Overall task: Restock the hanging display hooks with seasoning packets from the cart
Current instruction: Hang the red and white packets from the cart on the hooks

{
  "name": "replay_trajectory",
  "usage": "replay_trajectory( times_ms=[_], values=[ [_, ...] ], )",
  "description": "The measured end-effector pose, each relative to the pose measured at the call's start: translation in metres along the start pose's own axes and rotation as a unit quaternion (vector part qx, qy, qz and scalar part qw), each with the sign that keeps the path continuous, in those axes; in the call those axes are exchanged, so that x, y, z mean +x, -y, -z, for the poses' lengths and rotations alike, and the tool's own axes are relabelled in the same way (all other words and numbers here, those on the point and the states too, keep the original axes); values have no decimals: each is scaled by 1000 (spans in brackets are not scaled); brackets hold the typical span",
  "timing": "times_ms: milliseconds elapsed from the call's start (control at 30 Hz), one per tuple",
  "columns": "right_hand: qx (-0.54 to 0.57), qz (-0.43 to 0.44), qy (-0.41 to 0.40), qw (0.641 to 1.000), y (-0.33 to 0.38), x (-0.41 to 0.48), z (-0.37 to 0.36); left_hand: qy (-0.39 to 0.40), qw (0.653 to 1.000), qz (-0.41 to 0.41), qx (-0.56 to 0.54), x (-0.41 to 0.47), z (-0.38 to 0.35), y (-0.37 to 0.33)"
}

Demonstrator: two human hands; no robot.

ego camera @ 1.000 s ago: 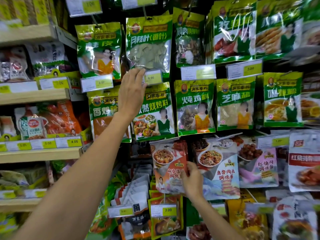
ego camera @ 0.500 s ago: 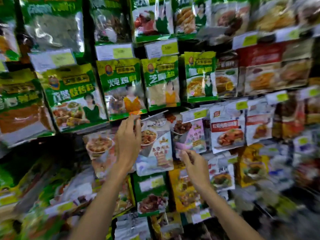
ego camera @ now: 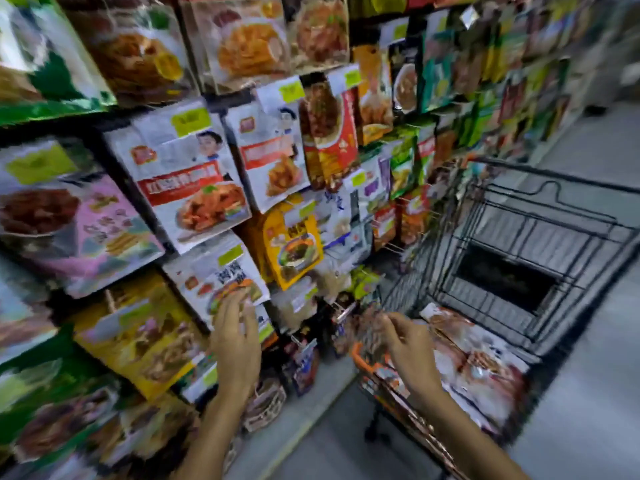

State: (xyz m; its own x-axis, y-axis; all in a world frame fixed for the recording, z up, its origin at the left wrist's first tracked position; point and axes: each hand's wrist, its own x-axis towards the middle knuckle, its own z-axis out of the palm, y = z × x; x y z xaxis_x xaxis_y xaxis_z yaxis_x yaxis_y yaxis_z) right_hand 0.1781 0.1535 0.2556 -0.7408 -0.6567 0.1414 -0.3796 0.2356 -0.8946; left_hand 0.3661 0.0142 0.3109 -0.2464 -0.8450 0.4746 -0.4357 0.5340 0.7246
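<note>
In front of the lower rows of the hanging display, the person's left hand (ego camera: 237, 344) is raised with its fingers straight and loosely spread, holding nothing. Its fingertips are just in front of a white plastic seasoning packet with dark lettering and a food picture (ego camera: 214, 271), though blur hides whether they touch it. The hand seems placed to steady or part the hanging rows so that a hook can be reached.

The right hand (ego camera: 412, 355) hovers lower and to the right, over the near end of the cart, with its fingers lightly curled and thumb forward. Nothing shows between them, so it appears empty and is probably poised to pick up stock. Below and beside it lies the supply: a loose pile of glossy white and red-brown seasoning packets (ego camera: 485, 372), lying flat in the basket where a hand can lift one off the top.

The black wire shopping cart (ego camera: 554, 188) has an orange plastic handle (ego camera: 363, 362) nearest the person and stands close against the display, which keeps the reach from basket to hook short. Its far section looks dark and bare of packets.

Above the hands, the rows overlap like tiles: a white packet with a red band and a pictured dish (ego camera: 194, 181), and a yellow packet with a bowl picture (ego camera: 294, 244). Yellow-green price tags (ego camera: 190, 117) sit at the fronts of the hooks. The hooks themselves are mostly hidden behind the packets. Grey floor (ego camera: 588, 410) runs along the aisle.
</note>
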Motion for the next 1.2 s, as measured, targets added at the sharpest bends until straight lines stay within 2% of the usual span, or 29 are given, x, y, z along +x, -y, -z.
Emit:
replay_trajectory(
  times_ms=[100, 367, 633, 767, 933, 1200],
  values=[
    [-6, -56, -35, 998, -37, 9, 31, 97, 995, 21, -22, -13, -72, -12],
    [-47, -187, -141, 971, -129, 30, 62, 297, 954, -8, -41, -20, -230, -1],
    [-62, -359, -196, 910, -227, 41, 51, 495, 868, -29, -2, -41, -354, 36],
    [-69, -431, -207, 876, -275, 52, 51, 545, 838, -15, 13, -50, -406, 45],
    [-77, -476, -219, 848, -338, 75, 52, 583, 812, -19, 30, -54, -481, 54],
    [-83, -544, -220, 806, -447, 106, 50, 592, 783, -48, 185, -81, -592, 94]
  ],
)
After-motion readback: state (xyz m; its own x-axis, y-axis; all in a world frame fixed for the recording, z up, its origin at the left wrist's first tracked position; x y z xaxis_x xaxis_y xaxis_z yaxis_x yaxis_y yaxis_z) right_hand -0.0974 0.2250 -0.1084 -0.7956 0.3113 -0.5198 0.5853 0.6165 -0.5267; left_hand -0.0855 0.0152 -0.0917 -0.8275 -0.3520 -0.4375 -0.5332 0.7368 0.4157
